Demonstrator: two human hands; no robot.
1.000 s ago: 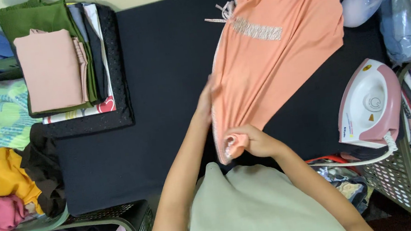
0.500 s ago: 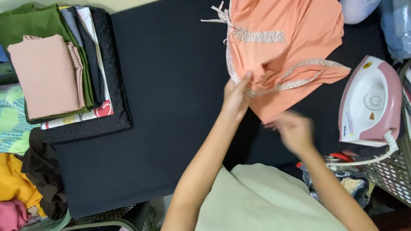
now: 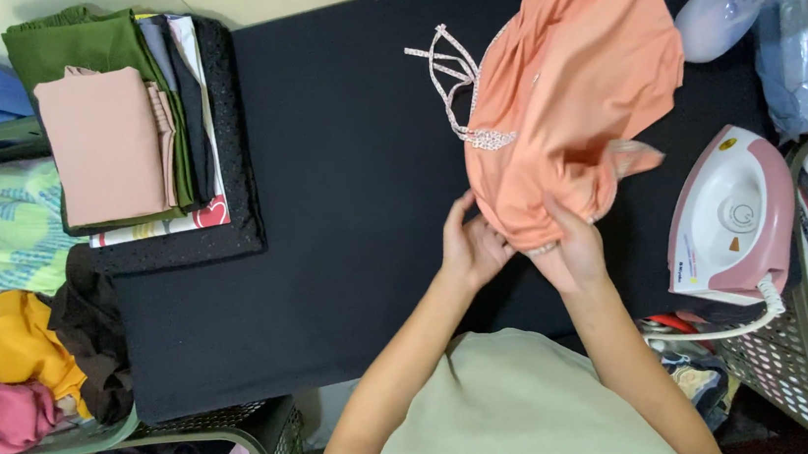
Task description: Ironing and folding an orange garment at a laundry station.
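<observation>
An orange garment with thin patterned straps lies bunched on the black ironing surface. Both hands grip its near edge side by side. My left hand pinches the hem on the left. My right hand holds the fabric just beside it, partly under the cloth. The straps trail off to the left of the garment.
A pink and white iron rests at the right edge. A stack of folded clothes sits at the back left. Baskets of loose clothes stand left and front. A spray bottle and bags lie at the back right.
The garment has been gathered up and turned, and its straps now show on the left. Both hands came together at its near edge; the right hand took hold again.
</observation>
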